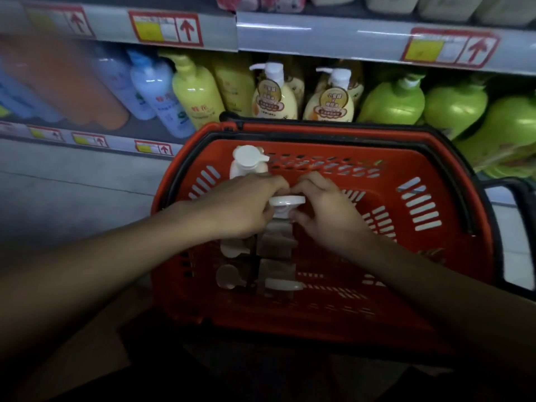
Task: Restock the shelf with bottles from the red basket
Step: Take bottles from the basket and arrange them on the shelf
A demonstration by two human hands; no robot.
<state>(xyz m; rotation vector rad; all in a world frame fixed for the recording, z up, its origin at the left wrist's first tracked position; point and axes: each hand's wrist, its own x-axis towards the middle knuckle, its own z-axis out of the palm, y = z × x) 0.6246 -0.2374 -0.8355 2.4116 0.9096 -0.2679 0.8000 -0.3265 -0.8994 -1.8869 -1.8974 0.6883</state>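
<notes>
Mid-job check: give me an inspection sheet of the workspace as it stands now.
Surface: shelf in front, stocked with blue, yellow, cream and green pump bottles; a gap shows behind the basket's left corner.
Job's things: red basket below the shelf; about five white-capped bottles stand along its left side, its right half bare. One pump bottle stands at the far left corner.
Clutter: nothing seen.
Grippers: left hand and right hand both closed around the white cap of a middle bottle, not yet lifted clear.
Cables: nothing seen.
Surroundings: price tags with red arrows on shelf edges; dim floor to the left.
</notes>
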